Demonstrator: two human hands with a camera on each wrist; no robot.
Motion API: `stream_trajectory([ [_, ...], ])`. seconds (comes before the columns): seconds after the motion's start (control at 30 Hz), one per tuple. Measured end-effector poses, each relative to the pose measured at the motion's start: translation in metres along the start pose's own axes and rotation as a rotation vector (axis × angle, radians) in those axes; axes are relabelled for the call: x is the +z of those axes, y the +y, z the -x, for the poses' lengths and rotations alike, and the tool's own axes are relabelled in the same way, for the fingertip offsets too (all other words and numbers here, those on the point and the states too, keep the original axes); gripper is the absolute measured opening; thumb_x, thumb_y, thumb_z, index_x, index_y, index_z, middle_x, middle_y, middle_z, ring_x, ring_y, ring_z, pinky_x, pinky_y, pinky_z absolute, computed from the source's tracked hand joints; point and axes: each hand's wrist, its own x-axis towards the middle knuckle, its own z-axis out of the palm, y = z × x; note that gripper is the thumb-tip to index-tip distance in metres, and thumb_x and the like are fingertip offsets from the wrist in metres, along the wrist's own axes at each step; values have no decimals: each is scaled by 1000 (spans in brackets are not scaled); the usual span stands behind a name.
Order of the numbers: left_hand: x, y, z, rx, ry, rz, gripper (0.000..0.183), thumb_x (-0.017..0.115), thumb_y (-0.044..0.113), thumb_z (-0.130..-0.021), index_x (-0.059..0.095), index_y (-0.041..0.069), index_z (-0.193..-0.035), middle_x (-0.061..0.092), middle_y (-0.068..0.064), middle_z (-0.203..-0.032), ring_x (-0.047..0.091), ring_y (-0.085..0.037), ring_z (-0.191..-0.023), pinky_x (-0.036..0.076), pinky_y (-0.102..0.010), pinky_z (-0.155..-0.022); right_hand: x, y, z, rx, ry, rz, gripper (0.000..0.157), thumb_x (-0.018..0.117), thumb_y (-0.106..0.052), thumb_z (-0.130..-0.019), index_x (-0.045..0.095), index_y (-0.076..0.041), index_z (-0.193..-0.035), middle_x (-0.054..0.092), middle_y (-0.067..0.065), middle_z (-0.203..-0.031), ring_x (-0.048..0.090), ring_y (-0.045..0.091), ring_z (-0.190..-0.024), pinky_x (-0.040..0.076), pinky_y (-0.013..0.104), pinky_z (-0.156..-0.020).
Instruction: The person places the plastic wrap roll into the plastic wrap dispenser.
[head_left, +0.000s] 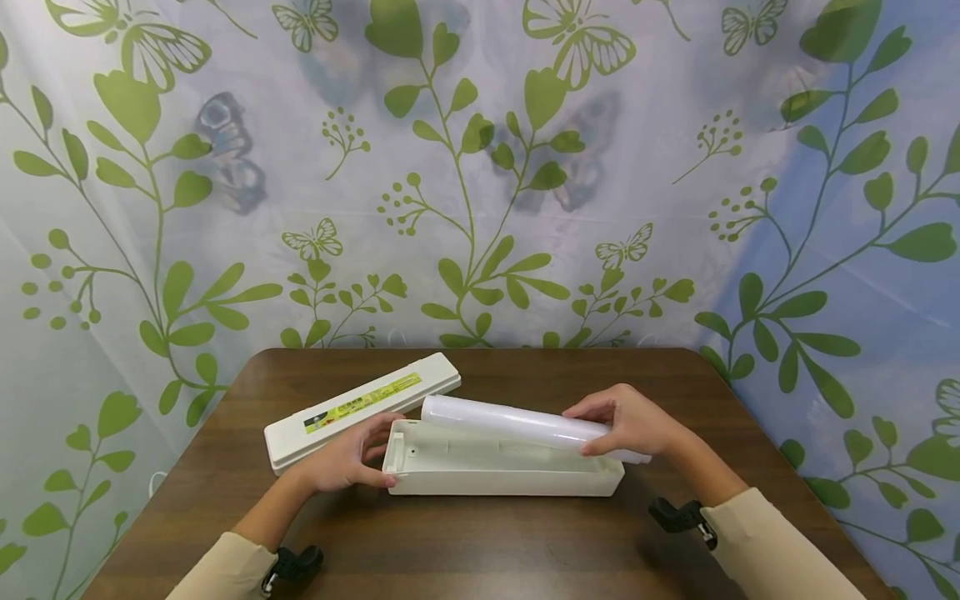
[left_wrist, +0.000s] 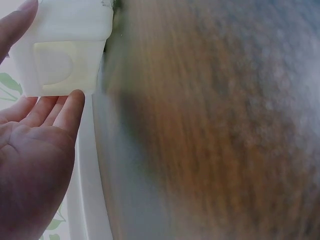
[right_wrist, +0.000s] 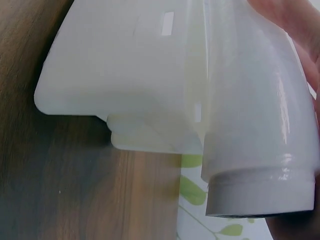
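My left hand [head_left: 348, 454] grips the left end of a long white open-topped box [head_left: 502, 483], thumb at the near corner and fingers at the far side. In the left wrist view, the box's end [left_wrist: 65, 67] sits between thumb and fingertips. My right hand [head_left: 630, 423] holds a roll of clear plastic wrap [head_left: 510, 421] near its right end. The roll slants over the box, its left end raised behind the box's back edge and its right end beyond the right wall. A core end [right_wrist: 260, 192] shows in the right wrist view.
Behind my left hand, a white lid [head_left: 363, 408] with a yellow-green label lies diagonally on the brown wooden table [head_left: 480, 550]. A leaf-and-butterfly curtain [head_left: 480, 167] hangs behind the table. Dark camera mounts sit on both wrists.
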Motion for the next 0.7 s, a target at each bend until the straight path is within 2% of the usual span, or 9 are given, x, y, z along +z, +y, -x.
stream_trajectory([
  [0.17,0,1,0,0,-1,-4,86,85,7,-83,33,2,-151,42,-23,-153,36,-45,-148,43,-25,-114,2,-2,-5,-5,-31,-17,44,90,-17,-79,76,-11,-120,77,6,-114,75,16,-98,61,28,-83],
  [0.53,1,1,0,7,3,3,85,85,7,-82,35,5,-151,44,-18,-151,37,-45,-147,44,-21,-111,8,-5,-17,-13,-78,-9,42,90,-18,-79,77,-13,-118,78,4,-112,75,17,-98,61,29,-83],
  [0.7,1,1,0,-1,4,1,85,85,7,-82,35,5,-150,44,-17,-150,41,-37,-145,46,-22,-109,11,-9,-23,20,-96,-7,41,91,-20,-77,78,-16,-116,79,0,-109,75,17,-95,61,28,-84],
])
